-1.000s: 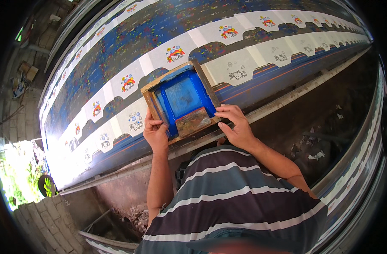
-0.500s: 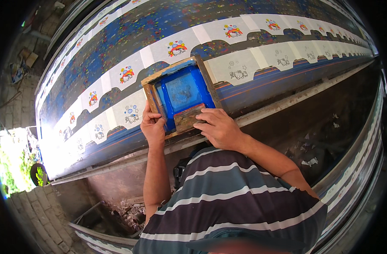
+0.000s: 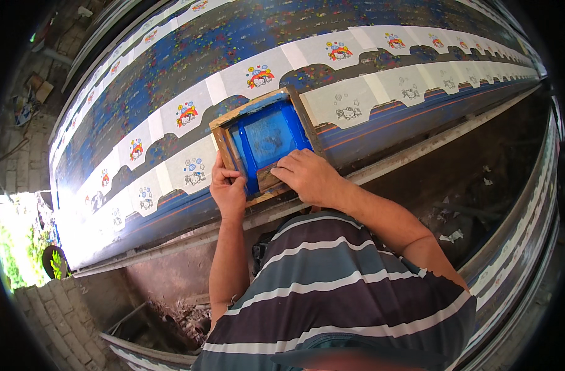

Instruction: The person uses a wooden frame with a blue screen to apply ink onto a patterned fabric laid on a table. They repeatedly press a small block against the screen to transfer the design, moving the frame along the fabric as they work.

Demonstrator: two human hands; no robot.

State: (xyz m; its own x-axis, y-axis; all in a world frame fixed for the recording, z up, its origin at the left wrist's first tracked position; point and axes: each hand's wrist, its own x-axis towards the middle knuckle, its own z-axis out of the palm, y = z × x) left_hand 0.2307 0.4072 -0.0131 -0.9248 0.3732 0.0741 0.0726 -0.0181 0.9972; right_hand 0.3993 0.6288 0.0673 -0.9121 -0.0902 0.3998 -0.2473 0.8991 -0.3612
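Observation:
A wooden-framed printing screen (image 3: pixel 305 123) rests on the long table over the near row of pale cut pieces. Blue ink lines its inner edges, and a lighter blue mesh window (image 3: pixel 270 137) shows a dark blurred pattern. My left hand (image 3: pixel 228 193) grips the frame's left side, thumb toward the inside. Inside the frame, along its near side, stands a wooden squeegee (image 3: pixel 268 180). My right hand (image 3: pixel 308 178) is closed over the squeegee's top and hides its right part. The squeegee's lower edge cannot be seen.
Pale cut pieces with outline drawings (image 3: pixel 348 111) line the table's near edge; a second row carries coloured prints (image 3: pixel 259 75). The ink-spotted blue table (image 3: pixel 165 80) stretches far to both sides. A ledge (image 3: pixel 412 151) runs along its front, above a dark trough with paper scraps (image 3: pixel 451 236).
My right hand has shifted left and slightly farther away, now covering more of the squeegee, which sits more upright or lower. The frame and my left hand have barely moved.

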